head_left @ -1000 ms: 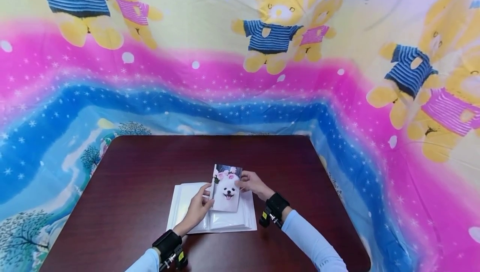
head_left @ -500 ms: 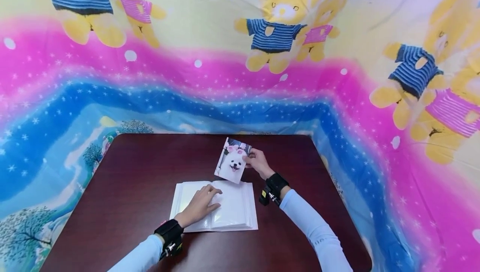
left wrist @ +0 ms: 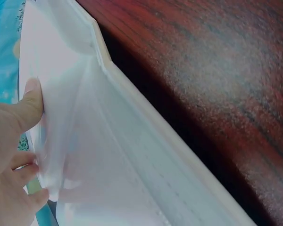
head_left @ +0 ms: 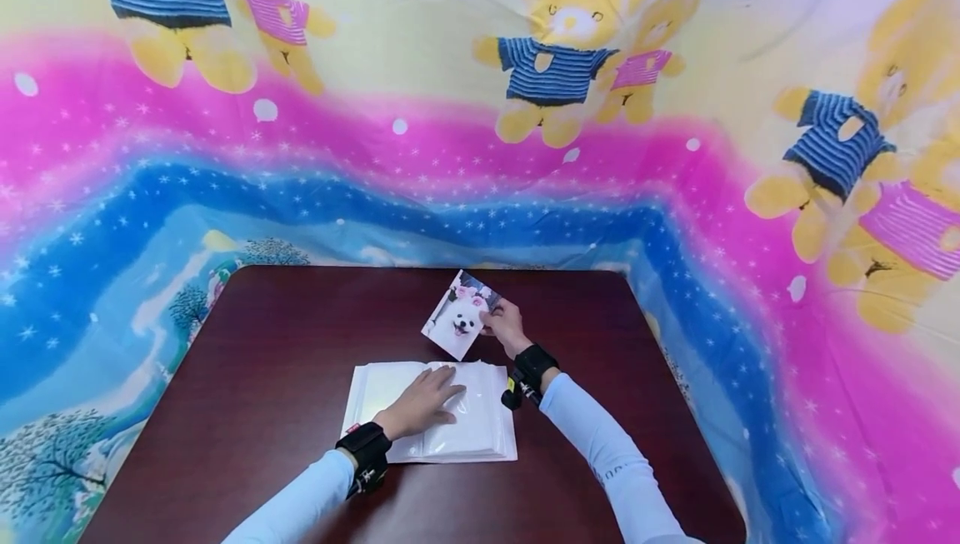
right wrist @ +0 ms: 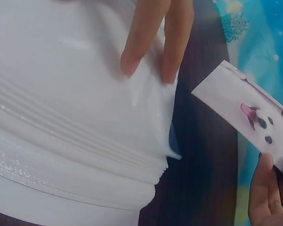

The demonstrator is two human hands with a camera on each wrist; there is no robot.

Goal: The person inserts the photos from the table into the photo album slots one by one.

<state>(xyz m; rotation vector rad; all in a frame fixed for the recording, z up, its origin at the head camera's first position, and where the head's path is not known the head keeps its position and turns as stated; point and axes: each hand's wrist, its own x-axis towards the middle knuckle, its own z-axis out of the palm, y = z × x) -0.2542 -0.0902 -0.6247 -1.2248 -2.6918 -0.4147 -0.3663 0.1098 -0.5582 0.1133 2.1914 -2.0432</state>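
Observation:
An open photo album point(head_left: 476, 431) with clear plastic sleeves lies on the table, its pages white. My left hand point(head_left: 423, 404) rests on the right-hand page with fingers spread towards the top edge. In the right wrist view two fingertips point(right wrist: 130, 66) press the plastic near that edge, and one sleeve corner point(right wrist: 174, 154) sticks out. The left wrist view has the thumb point(left wrist: 32, 101) lying on the glossy sheet. Beyond the album, my right hand point(head_left: 507, 327) pinches the right edge of a photo print point(head_left: 457, 323), which shows a white dog with pink flowers. The print is tilted, its lower corner towards the album.
The dark wooden table point(head_left: 285, 344) extends around the album on all sides. A patterned cloth point(head_left: 420, 152) with bears hangs behind and beside it. Black camera bands point(head_left: 536, 365) sit on both wrists.
The left hand has let go of the print and moved onto the right-hand page. The right hand has carried the print up beyond the album's far edge and tilted it.

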